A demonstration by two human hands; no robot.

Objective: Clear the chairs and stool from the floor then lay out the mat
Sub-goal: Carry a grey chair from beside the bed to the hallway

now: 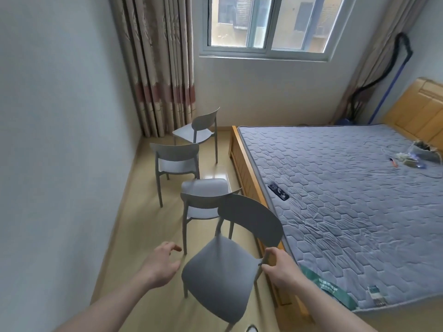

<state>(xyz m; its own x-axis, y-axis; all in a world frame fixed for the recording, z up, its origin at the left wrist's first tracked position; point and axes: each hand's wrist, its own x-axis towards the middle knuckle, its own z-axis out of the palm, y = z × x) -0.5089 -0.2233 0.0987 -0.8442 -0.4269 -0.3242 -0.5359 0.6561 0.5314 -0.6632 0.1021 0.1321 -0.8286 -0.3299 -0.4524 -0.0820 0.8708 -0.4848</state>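
Reaching in from six o'clock, the right hand [278,267] has its fingers curled round the rear post of the nearest chair [223,274], just where the seat meets the backrest. The left hand [163,262] hovers just beside the seat's nine o'clock edge with its fingers spread apart and loosely bent, holding nothing. Whether it touches the seat I cannot tell.

From the head view, three more chairs line the strip of floor [134,226] between the wall and the bed [347,192]: a second chair [203,200] at twelve o'clock of the nearest, a third chair [176,161] beyond it, and a fourth chair [199,130] by the curtain [158,68]. No stool or mat is in sight.

With only one hand gripping, lifting now would probably let the chair swing and knock the bed frame at three o'clock. The second chair stands so near that its backrest could catch the nearest one's if it is carried forward.
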